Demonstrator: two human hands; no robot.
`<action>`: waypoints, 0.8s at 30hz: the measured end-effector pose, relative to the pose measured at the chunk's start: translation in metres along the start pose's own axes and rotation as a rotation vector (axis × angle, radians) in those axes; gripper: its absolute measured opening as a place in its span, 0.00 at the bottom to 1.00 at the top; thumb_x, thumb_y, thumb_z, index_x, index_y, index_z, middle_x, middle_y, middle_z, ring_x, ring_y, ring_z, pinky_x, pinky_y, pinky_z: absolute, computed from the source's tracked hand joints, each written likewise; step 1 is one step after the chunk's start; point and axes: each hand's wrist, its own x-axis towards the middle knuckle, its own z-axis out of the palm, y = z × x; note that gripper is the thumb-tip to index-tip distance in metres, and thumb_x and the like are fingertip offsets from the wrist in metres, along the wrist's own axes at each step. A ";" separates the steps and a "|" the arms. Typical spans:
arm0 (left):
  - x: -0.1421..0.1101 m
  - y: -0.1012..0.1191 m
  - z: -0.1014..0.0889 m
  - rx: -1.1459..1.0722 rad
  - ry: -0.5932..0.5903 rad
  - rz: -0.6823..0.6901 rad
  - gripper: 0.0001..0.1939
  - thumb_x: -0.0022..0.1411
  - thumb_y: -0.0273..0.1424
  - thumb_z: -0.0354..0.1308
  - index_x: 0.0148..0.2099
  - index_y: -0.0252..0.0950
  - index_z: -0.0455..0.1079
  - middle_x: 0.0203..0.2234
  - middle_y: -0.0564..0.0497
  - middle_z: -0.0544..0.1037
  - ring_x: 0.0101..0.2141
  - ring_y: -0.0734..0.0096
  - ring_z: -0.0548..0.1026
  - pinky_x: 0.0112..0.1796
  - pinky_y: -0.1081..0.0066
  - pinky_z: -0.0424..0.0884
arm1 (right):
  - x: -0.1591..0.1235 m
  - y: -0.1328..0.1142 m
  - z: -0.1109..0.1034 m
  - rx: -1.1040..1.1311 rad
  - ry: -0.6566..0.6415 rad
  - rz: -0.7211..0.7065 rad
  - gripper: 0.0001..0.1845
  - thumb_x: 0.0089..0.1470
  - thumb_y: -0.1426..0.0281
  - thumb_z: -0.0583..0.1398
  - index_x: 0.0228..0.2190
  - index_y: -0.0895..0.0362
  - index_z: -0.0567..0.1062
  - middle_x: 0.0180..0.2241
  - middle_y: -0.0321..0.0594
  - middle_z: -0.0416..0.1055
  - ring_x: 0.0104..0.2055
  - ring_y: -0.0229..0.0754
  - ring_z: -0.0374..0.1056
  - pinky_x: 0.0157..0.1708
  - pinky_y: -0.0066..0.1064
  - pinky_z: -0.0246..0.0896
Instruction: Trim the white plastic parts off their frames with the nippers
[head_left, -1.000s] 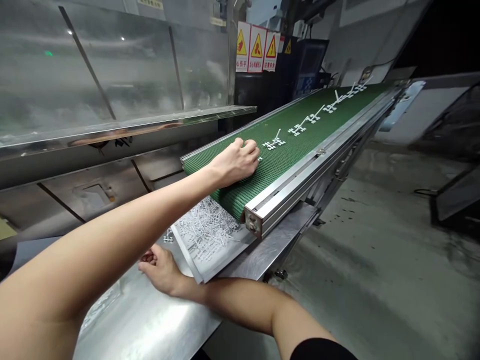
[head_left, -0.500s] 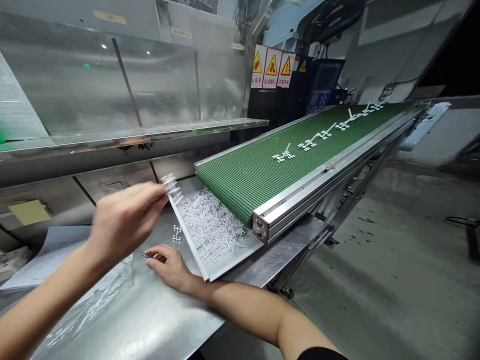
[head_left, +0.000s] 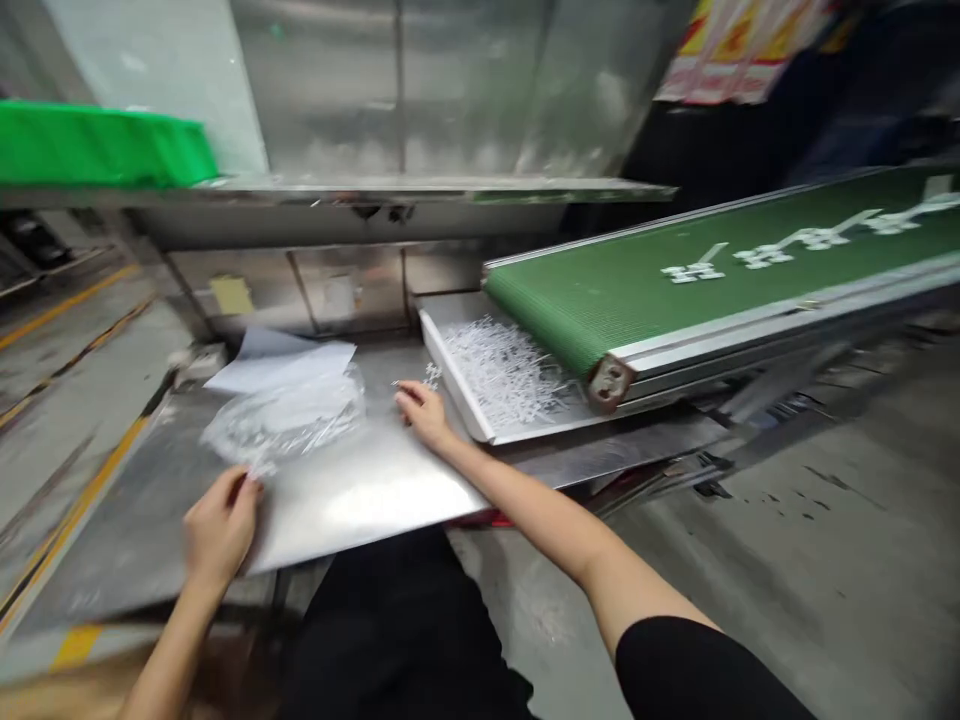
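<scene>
White piece: pinching one between left hand fingers, well left of the tray; curling right hand fingers near it, too blurred to tell the grip; showing one loose piece just beside it, at least five pieces on the conveyor to its right.

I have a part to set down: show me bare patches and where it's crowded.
Bare metal shows on the table between the left hand and right hand, and left of the plastic bag. The lower end of the green belt, before the nearest white piece, is bare. Crowded: where papers and bag lie, and the tray heaped with white parts.
</scene>
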 end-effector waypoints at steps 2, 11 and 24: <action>0.000 0.021 0.000 0.075 0.036 0.078 0.13 0.71 0.39 0.55 0.47 0.39 0.77 0.43 0.42 0.86 0.46 0.52 0.83 0.50 0.62 0.73 | -0.003 -0.002 -0.004 0.000 0.008 -0.005 0.21 0.73 0.60 0.66 0.60 0.57 0.77 0.59 0.48 0.77 0.54 0.51 0.79 0.53 0.48 0.80; 0.002 -0.001 0.022 0.130 0.129 0.250 0.10 0.78 0.34 0.55 0.47 0.39 0.77 0.36 0.48 0.84 0.41 0.59 0.82 0.47 0.65 0.71 | 0.022 0.038 -0.008 -0.003 0.008 -0.114 0.22 0.59 0.51 0.72 0.47 0.50 0.77 0.31 0.32 0.74 0.23 0.38 0.69 0.22 0.30 0.62; -0.144 -0.026 0.023 -0.119 0.361 0.340 0.21 0.85 0.46 0.44 0.55 0.40 0.74 0.44 0.44 0.83 0.46 0.60 0.83 0.50 0.62 0.76 | 0.035 0.038 -0.012 -0.301 0.056 -0.130 0.10 0.73 0.77 0.59 0.54 0.67 0.72 0.39 0.45 0.85 0.19 0.24 0.66 0.26 0.25 0.62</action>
